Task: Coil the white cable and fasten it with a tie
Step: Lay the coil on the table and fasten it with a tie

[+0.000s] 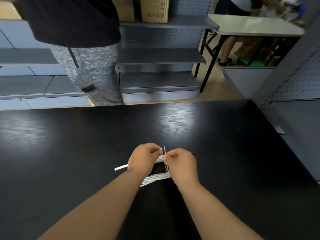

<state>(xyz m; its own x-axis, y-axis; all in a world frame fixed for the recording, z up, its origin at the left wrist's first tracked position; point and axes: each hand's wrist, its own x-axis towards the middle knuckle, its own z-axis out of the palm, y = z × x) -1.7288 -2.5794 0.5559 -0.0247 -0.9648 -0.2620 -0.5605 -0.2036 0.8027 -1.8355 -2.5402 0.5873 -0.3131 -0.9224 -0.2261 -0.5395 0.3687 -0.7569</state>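
The left hand [143,159] is curled over the far-left part of the cable [155,179], its fingers bent round the upper strands and its fingertips just beside the tie [164,150]; whether they also nip the tie I cannot tell. The right hand [182,164] pinches the tie between thumb and forefinger, low on the strip, so the free tail stands up between the two hands. Below the pinch, the tie runs down across the open middle of the coil to the near strands, where it looks wrapped round the bundle. The cable lies as a flat, long coil of several turns on the counter [69,144], directly under and between the hands, with one loose end [121,167] poking out to the left past the left wrist. It is probably light and limp but springy enough for the turns to fan apart if released, so the bundle is best held close to the tie. The tie looks thin, stiff and likely slick, so it wants a firm fingertip pinch near the crossing. Beyond the counter a person [90,66] stands before grey shelves [161,58].
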